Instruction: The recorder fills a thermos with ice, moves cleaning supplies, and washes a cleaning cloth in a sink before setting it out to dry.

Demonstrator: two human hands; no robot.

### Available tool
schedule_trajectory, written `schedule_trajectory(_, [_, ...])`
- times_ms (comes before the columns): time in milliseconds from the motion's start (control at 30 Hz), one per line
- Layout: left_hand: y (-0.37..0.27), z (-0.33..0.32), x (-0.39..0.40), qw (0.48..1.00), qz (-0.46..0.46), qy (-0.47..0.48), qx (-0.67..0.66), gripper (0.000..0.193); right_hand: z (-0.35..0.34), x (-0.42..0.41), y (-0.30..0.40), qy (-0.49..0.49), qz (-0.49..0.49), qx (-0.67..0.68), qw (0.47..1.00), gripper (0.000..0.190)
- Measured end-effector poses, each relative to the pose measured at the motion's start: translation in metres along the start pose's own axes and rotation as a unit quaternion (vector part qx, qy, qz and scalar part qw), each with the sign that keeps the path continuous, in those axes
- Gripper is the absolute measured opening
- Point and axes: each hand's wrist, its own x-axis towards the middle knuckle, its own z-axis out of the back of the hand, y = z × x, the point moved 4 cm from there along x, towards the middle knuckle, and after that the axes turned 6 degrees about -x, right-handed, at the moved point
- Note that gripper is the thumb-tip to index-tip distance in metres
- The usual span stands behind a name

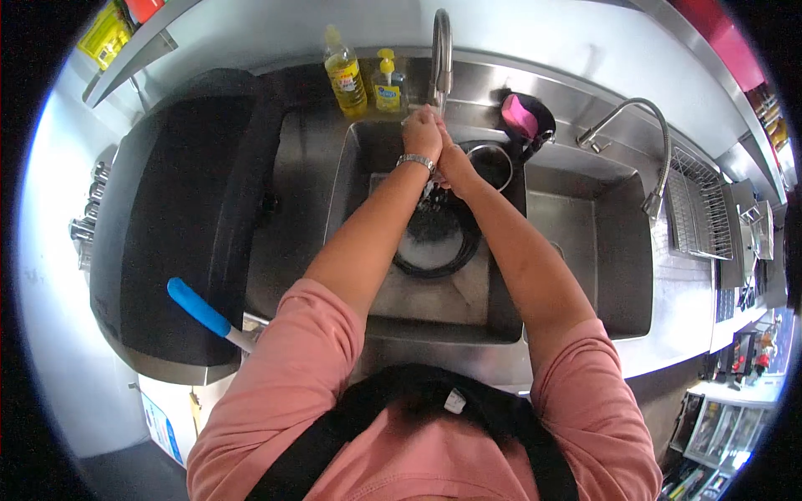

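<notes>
My left hand point(423, 133) and my right hand point(452, 164) are pressed together below the outlet of the metal faucet point(441, 56), at the back of the left sink basin point(507, 307). Water runs down from them. A metal-banded watch or bracelet point(416, 163) is on my left wrist. Neither hand shows an object in it; their overlap hides some of the fingers. Under them in the basin lies a round dark pan or bowl point(432, 241) with water in it. Next to my right hand is a container with a round metal rim point(509, 168).
Behind the basin stand a yellow liquid bottle point(346, 84) and a pump soap bottle point(388, 94). A dark pot with a pink sponge point(520, 117) sits at the back right. A second hose faucet point(665, 138) arches beside the right basin point(564, 213). A blue-handled tool point(199, 307) is at left.
</notes>
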Motion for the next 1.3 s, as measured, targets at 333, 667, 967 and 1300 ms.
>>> schedule_trajectory(333, [0.062,0.009,-0.042,0.945,0.229,0.003,-0.234,0.052,-0.011,-0.06,-0.008,-0.006,0.177,-0.596,0.783,0.061])
schedule_trajectory(667, [-0.066,0.034,-0.089,0.965,0.063,0.21,-0.145,0.03,0.025,-0.117,0.045,-0.008,0.361,-0.517,0.776,0.032])
schedule_trajectory(967, [-0.066,0.056,-0.178,0.937,0.107,0.331,0.043,0.028,0.057,-0.193,0.03,0.037,0.276,-0.374,0.885,0.021])
schedule_trajectory(1300, [-0.131,0.069,-0.183,0.958,0.043,0.283,0.024,0.023,0.067,-0.226,0.099,-0.034,0.354,-0.308,0.883,0.02])
